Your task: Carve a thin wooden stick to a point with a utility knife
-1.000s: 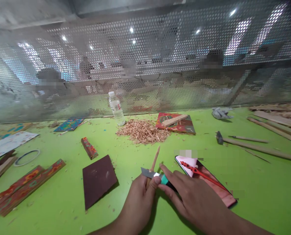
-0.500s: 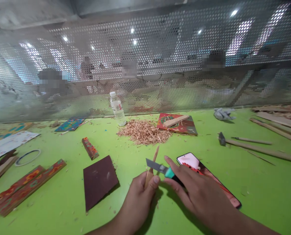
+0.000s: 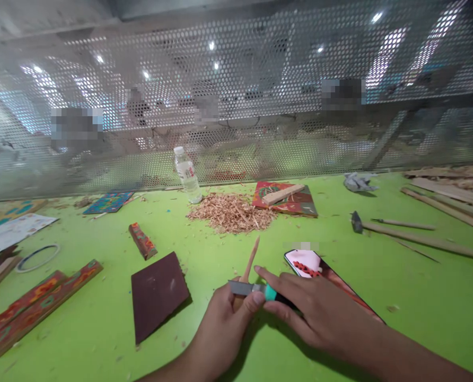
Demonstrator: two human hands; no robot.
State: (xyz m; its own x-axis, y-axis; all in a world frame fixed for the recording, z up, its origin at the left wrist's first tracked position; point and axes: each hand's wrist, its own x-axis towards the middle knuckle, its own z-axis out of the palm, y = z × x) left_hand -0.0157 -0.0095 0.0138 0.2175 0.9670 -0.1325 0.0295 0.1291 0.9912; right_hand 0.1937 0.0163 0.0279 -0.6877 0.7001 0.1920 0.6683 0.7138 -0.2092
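Observation:
My left hand (image 3: 230,321) is closed around the thick lower part of a carved wooden stick (image 3: 251,260), whose thin pointed end sticks up and away from me. In my right hand (image 3: 316,305) is a utility knife (image 3: 242,288) with a teal and black handle. Its blade lies across the stick just above my left fingers, and my left thumb is close to the blade's near side. Most of the knife handle is hidden by my right fingers. Beneath my right hand and forearm lies a phone (image 3: 306,262) with a lit screen.
Wood shavings (image 3: 230,213) are heaped near a water bottle (image 3: 187,178). Dark sandpaper (image 3: 159,297) lies left of my hands, beside painted wood strips (image 3: 49,307). A hammer (image 3: 411,233) rests at the right. A perforated metal screen (image 3: 236,116) stands behind the green table (image 3: 101,339).
The knife blade has come down the stick toward my left hand, with my right hand moving slightly nearer. The view has shifted a little.

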